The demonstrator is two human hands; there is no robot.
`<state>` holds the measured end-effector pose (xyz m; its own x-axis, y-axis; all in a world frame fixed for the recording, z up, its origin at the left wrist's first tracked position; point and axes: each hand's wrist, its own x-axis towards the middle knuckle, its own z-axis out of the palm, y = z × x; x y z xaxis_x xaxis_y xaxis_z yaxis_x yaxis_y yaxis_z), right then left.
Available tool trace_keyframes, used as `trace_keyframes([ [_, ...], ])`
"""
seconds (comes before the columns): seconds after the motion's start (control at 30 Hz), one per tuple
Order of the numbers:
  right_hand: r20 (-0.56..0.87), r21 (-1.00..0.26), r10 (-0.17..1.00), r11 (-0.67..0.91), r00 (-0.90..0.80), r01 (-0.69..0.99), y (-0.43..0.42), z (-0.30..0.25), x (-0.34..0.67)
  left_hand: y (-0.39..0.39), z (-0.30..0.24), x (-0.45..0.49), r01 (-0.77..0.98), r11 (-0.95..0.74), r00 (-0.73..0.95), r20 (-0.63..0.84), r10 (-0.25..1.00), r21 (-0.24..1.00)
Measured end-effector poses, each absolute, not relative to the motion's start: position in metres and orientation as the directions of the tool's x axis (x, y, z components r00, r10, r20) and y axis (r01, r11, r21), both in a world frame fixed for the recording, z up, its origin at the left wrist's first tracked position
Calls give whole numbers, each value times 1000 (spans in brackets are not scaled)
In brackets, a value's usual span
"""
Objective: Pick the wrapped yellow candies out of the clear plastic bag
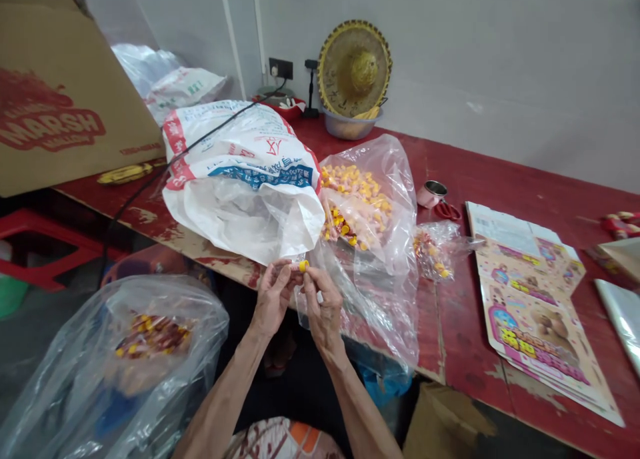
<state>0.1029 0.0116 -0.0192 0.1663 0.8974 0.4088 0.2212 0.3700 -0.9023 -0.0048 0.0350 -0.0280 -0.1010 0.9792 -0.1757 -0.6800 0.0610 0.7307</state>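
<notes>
Pinching a yellow piece [304,266] between left hand [273,298] and right hand [324,306] (wrists bent).

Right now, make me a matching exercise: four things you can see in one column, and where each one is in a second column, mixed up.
Things:
1. yellow piece
2. straw hat
3. red-handled scissors
4. cardboard sheet

Places:
A. beside a small pink cup
B. printed face up on the red table
C. between the left hand and right hand
D. against the wall, above a bowl

Pairs: 1-C, 2-D, 3-A, 4-B
</notes>
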Motion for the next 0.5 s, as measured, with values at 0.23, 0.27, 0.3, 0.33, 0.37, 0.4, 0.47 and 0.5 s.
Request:
trace_keyframes([
  [0.23,352,-919,934,333,58,211,12,-31,99,35,-49,-17,-655,94,-165,-264,950,750],
  [0.27,333,-926,942,323,24,195,14,-31,100,35,-51,-19,-653,89,-177,-266,948,752],
  [0.3,315,-933,949,312,-10,177,16,-31,100,35,-52,-21,-651,84,-188,-268,945,754],
  [0.33,299,-941,953,302,-40,155,19,-32,101,35,-52,-22,-648,83,-196,-271,942,757],
  [0.37,283,-949,958,288,-56,130,21,-32,101,36,-51,-23,-644,83,-202,-274,940,761],
  [0.4,262,-959,964,266,-56,101,23,-33,101,36,-50,-24,-639,87,-202,-276,940,764],
  [0.47,198,-979,979,200,-42,39,25,-37,101,37,-47,-26,-622,99,-191,-274,943,776],
  [0.5,166,-986,985,167,-37,19,25,-40,101,37,-46,-28,-606,104,-183,-266,946,788],
])
